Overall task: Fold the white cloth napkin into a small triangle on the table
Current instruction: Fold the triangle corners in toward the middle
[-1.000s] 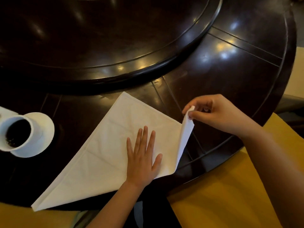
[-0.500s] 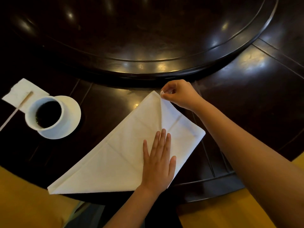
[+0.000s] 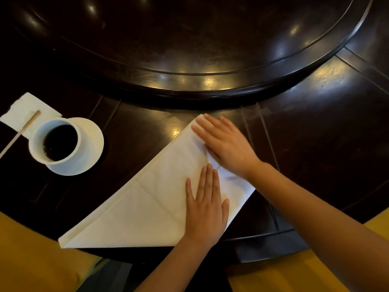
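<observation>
The white cloth napkin (image 3: 147,199) lies flat on the dark wooden table (image 3: 315,131) near its front edge. Its right corner is folded over toward the top point, so the right side is a doubled flap. My left hand (image 3: 205,204) rests palm down on the napkin's lower right part, fingers spread. My right hand (image 3: 225,144) lies flat on the folded flap, fingertips at the napkin's top point, pressing it down. Neither hand grips the cloth.
A white cup of dark liquid on a white saucer (image 3: 61,144) stands at the left, with a paper napkin (image 3: 25,110) and a thin stick (image 3: 19,133) behind it. A raised round turntable (image 3: 189,49) fills the table's middle. Yellow seat cushions (image 3: 31,260) flank the front edge.
My right hand carried the napkin's right corner over to the top point, let it go and now lies flat on the flap. My left hand stayed pressed on the napkin.
</observation>
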The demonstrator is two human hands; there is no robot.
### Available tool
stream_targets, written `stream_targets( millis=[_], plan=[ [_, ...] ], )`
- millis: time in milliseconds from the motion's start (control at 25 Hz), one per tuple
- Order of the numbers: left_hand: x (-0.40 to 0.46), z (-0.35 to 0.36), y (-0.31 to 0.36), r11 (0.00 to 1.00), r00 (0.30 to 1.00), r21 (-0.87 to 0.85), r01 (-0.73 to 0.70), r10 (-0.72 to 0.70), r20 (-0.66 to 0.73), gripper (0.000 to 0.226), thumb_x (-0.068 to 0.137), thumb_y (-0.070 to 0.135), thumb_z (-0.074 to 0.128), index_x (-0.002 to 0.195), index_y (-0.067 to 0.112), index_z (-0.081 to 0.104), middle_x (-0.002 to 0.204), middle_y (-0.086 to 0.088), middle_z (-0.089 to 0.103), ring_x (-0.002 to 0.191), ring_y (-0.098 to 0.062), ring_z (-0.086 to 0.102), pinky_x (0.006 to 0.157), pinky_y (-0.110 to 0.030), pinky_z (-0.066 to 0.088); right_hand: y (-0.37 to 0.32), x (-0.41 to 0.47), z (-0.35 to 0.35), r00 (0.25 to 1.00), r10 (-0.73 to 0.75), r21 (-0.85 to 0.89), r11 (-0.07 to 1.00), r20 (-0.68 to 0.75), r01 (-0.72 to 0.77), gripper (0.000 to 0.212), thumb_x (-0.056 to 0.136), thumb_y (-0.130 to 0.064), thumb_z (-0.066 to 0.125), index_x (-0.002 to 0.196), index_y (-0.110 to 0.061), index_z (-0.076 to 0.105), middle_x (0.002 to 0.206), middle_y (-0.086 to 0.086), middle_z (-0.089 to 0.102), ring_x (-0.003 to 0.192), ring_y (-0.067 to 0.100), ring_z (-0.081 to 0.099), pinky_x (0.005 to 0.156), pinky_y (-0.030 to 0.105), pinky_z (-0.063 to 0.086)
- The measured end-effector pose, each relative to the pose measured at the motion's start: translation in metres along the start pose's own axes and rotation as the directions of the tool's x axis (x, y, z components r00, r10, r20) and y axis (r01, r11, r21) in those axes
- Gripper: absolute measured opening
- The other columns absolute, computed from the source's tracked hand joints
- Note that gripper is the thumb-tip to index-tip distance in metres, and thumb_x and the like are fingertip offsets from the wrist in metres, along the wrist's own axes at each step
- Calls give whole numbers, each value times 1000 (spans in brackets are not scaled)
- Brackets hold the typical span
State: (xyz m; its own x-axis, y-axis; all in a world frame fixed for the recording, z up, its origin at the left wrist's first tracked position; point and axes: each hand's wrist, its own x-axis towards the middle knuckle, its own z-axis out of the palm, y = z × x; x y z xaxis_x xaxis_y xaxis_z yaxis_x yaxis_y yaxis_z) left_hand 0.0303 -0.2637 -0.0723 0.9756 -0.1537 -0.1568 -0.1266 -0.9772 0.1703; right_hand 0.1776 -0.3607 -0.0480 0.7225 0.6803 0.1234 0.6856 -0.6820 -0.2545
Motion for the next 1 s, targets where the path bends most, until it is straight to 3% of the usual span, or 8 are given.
stream_targets(
  millis=[120,280,440,560,640,760,880,1000],
  plan=[
    [0,1,-1,998,999,54,-8,6,36,80,83,50,34,144,3,11,150,-15,16,139,-30,23,109,-55,10,5,-20,15,967,22,-22,1000,254,-17,54,98,-38,18,146,-15,14,155,4,15,143,19,5,117,46,8],
    [-11,1,-6,996,996,65,-63,59,66,79,83,49,35,144,3,14,151,-15,17,140,-30,20,108,-57,9,7,-13,19,952,71,-87,995,296,-47,61,96,-48,13,145,-18,-5,155,0,-4,142,15,-8,115,37,-9],
    [-45,5,-12,988,986,60,-142,135,99,90,85,52,46,146,0,4,154,-16,12,141,-31,19,107,-60,12,10,-3,19,950,100,-137,989,295,-61,67,94,-52,12,146,-14,-6,157,5,-2,142,16,-9,116,40,-8],
    [-61,7,-17,984,981,44,-174,170,90,79,89,49,26,147,1,3,155,-16,7,142,-30,17,107,-61,13,9,3,16,944,109,-169,984,313,-57,68,94,-54,11,147,-15,-6,157,5,-2,143,17,-10,115,42,-10],
    [-62,7,-18,985,981,25,-173,170,96,76,88,46,24,147,2,6,154,-15,10,141,-30,18,107,-61,14,2,-3,10,957,94,-183,982,276,-44,66,94,-52,13,147,-17,-2,157,6,1,143,19,-8,114,45,-10],
    [-62,7,-19,983,980,15,-181,179,86,75,89,46,25,147,3,5,156,-14,7,141,-30,18,107,-60,13,-26,-48,-2,979,63,-63,997,194,-52,62,94,-48,21,147,-17,10,156,7,9,143,22,-1,114,49,-5],
    [-63,9,-18,984,982,14,-177,176,73,71,92,45,20,147,4,3,155,-13,0,143,-28,11,109,-59,9,-56,-120,1,966,26,-89,996,256,-3,64,95,-48,26,148,-16,10,156,7,9,144,23,-1,115,48,1],
    [-63,8,-18,986,984,21,-167,165,74,72,91,46,21,147,4,6,155,-13,1,143,-27,8,109,-59,9,-56,-145,9,945,102,-129,990,312,-64,72,94,-55,28,148,-11,10,156,9,9,144,21,0,115,44,6]
  ],
)
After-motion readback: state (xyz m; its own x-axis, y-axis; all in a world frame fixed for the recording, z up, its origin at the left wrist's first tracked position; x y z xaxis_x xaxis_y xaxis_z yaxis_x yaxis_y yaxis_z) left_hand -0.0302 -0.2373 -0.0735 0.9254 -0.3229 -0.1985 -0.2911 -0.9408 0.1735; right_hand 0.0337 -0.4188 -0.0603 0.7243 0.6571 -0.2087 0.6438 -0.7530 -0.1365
